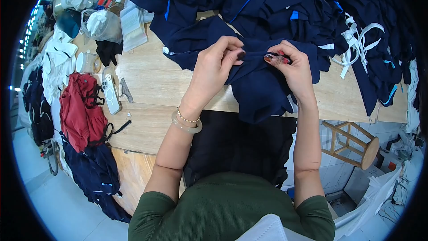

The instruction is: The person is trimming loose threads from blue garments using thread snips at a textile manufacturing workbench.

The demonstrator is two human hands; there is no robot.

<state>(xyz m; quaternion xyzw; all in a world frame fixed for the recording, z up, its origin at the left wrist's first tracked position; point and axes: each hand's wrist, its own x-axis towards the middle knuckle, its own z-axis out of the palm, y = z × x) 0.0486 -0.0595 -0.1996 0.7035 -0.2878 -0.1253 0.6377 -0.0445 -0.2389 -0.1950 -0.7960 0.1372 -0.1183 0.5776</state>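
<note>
Both hands are pinched on the same navy garment (256,85), which is bunched at the near edge of the wooden table (151,80) and droops over it. The left hand (216,64) grips a fold, while the right hand (292,67) pinches the cloth together with some small red tool (281,55). A red garment (80,111) and a white phone (110,93) sit well off to the left.
</note>
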